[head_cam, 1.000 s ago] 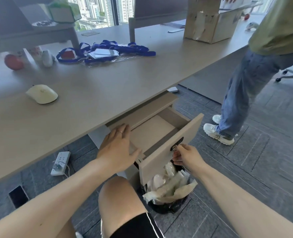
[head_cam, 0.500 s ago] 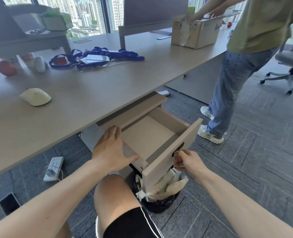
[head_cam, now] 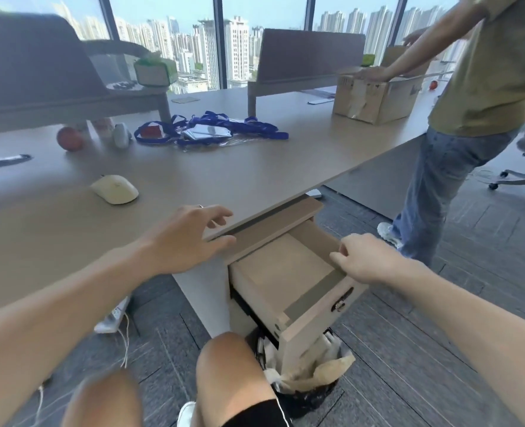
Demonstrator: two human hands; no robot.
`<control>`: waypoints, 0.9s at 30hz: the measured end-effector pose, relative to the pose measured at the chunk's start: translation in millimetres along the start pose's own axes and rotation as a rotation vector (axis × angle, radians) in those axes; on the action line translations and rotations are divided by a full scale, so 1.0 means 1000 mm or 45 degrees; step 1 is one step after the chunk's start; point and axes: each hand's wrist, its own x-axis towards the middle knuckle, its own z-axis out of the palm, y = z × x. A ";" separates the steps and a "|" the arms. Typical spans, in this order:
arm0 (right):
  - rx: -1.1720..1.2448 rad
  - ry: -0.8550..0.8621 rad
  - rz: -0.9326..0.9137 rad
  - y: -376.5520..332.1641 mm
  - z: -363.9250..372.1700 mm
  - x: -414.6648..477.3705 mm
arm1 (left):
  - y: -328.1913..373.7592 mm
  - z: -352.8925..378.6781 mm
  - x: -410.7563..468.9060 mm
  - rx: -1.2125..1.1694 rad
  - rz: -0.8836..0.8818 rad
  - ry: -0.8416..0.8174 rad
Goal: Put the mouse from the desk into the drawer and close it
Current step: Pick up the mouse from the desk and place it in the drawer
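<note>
Two hands empty, fingers spread, drawer (head_cam: 289, 272) open, mouse (head_cam: 115, 189) on desk (head_cam: 239, 171)

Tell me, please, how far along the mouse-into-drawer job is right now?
Done: the drawer is pulled open and looks empty. In hand: nothing; the left hand hovers open over the desk edge, the right hand is at the drawer front. Left: picking up the mouse from the desk, placing it, closing.

We see the drawer (head_cam: 289, 272) pulled open under the desk (head_cam: 193, 180), bare inside. Our left hand (head_cam: 187, 238) hangs open-fingered over the desk edge; our right hand (head_cam: 366, 260) rests loosely at the drawer's front rim. The cream mouse (head_cam: 115, 189) sits on the desk, apart from both.
</note>
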 end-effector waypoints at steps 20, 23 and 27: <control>0.108 0.133 -0.913 -0.362 -0.033 0.104 | -0.224 -0.111 -0.124 0.395 -0.978 0.012; 0.181 0.142 -0.982 -0.400 -0.022 0.115 | -0.232 -0.099 -0.129 0.499 -0.952 0.044; 0.185 0.157 -1.013 -0.429 -0.005 0.129 | -0.234 -0.095 -0.127 0.580 -0.940 0.050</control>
